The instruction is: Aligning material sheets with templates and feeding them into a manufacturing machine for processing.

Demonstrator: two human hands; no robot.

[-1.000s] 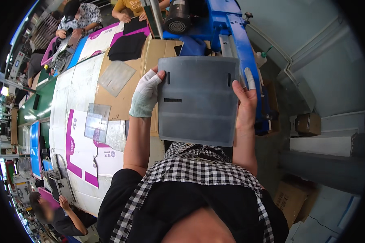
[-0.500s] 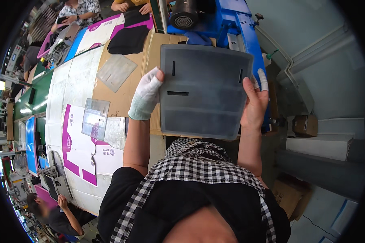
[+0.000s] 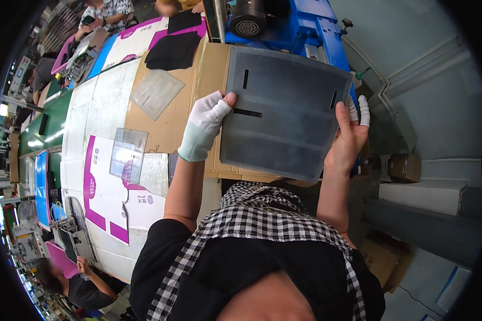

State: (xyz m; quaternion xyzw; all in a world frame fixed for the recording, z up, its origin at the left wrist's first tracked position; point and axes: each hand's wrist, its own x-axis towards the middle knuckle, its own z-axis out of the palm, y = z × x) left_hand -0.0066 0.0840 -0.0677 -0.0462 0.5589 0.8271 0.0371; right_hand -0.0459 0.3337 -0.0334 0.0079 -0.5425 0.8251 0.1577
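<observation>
Between my two hands I hold a dark grey, translucent flat sheet (image 3: 289, 128) with several narrow slots cut in it. My left hand (image 3: 206, 123), in a white glove with the fingertips bare, grips its left edge with the thumb on top. At the right edge, my right hand (image 3: 348, 136) has its thumb on the sheet and its fingers underneath; white wraps cover some fingertips. The sheet is tilted, its right side a little lower. A clear slotted plate (image 3: 158, 93) lies on the cardboard to the left, and another clear plate (image 3: 128, 155) lies nearer me.
Black fabric pieces (image 3: 171, 52) are stacked at the far end of the cardboard (image 3: 211, 69). A blue machine (image 3: 310, 27) with a dark motor stands ahead on the right. Co-workers sit along the left tables. Cardboard boxes (image 3: 404, 167) stand on the right.
The sheet has shifted right and turned slightly clockwise, its far edge rising in view. Both my hands have moved right with it, still holding its edges.
</observation>
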